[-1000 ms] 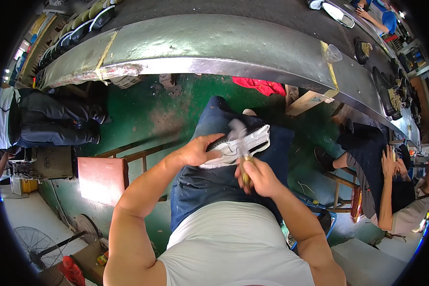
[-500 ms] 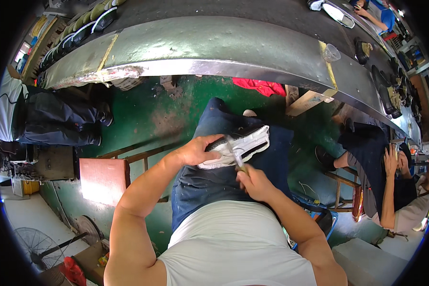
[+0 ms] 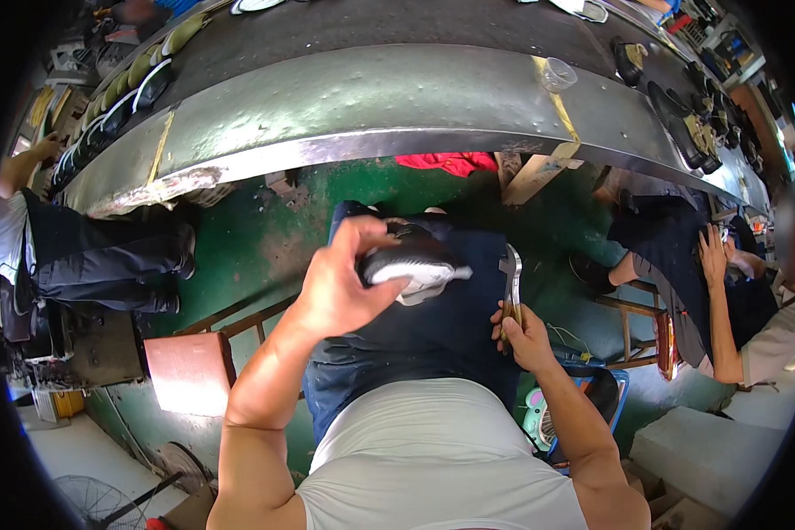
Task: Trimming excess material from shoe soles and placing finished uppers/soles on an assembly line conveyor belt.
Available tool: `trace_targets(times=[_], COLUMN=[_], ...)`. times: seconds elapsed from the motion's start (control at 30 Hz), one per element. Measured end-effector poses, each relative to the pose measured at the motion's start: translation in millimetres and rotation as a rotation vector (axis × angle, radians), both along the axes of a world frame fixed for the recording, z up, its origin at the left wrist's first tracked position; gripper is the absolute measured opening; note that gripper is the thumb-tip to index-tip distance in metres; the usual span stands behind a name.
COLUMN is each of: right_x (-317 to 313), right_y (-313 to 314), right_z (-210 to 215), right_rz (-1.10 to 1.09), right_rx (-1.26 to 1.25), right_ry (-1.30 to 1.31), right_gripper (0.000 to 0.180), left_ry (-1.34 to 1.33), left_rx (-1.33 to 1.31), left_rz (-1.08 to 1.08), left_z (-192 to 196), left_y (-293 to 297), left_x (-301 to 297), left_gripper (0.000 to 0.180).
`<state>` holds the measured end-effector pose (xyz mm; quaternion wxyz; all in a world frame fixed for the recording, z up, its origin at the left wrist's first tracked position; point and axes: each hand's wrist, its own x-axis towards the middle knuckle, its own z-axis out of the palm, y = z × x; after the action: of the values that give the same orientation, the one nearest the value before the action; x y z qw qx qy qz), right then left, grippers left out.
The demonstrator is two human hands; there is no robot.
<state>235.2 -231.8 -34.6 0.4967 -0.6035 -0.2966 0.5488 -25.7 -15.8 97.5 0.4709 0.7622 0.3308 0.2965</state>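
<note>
My left hand (image 3: 334, 281) grips a shoe (image 3: 408, 267) raised over my lap, fingers over its far side and thumb on its near side. The shoe has a black upper and a whitish underside; its lower edge is partly hidden by my thumb, and motion blurs it a little. Out to the right, my right hand (image 3: 528, 340) is closed around the brownish handle of a metal hand tool (image 3: 514, 281). Its curved, shiny head points away from me and is apart from the shoe. Dark blue cloth (image 3: 468, 331) covers my lap under both.
A long metal-edged bench (image 3: 327, 102) runs across ahead, bearing rows of shoes (image 3: 155, 84) and a clear plastic cup (image 3: 557, 75). Red cloth (image 3: 448, 163) lies beneath it. A brown-topped stool (image 3: 187, 371) stands left. Co-workers are at left (image 3: 106, 252) and right (image 3: 671, 256).
The shoe has been lifted and turned in my left hand, so its black upper shows more. My right hand has drawn the tool away from it to the right. The view has shifted slightly.
</note>
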Motion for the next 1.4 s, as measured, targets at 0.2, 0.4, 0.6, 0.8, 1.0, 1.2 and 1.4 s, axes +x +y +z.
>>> trace_targets(times=[0.2,0.4,0.6,0.8,1.0,1.2,1.4], right_x=[9.0,12.4,13.6,21.9,14.9,-44.6,-57.7], right_y=[-14.1,-5.4,28.3,85.7,104.7,61.7,45.4], right_z=[4.7,44.5,49.3,87.3,84.1,27.3,-7.7], right_rz=[0.016,0.318,0.512,0.754,0.843,0.401,0.202], right_rx=[0.061,-0.248,-0.191,-0.349,-0.332,-0.201,-0.378], right_ry=[0.015,-0.336,-0.420,-0.419,-0.597,-0.515,0.166], right_gripper=[0.042,0.028,0.026,0.026,0.033,0.031,0.030], left_ry=[-0.095,0.151,0.593,0.675,0.219,-0.243,-0.142], left_rx=[-0.544,-0.566,0.016,0.217,-0.419,-1.124,-1.071], left_rz=[-0.056,-0.275,-0.050,-0.035,0.164,0.049,-0.039], left_z=[-44.1,-148.8,-120.4,-109.9,-131.0,-165.1,-176.3], left_y=[44.0,3.5,-20.4,-34.8,-27.6,-12.9,-3.6], left_x=[84.7,61.9,67.9,72.6,63.4,57.6,66.5], left_gripper=[0.037,0.069,0.025,0.030,0.047,0.075,0.076])
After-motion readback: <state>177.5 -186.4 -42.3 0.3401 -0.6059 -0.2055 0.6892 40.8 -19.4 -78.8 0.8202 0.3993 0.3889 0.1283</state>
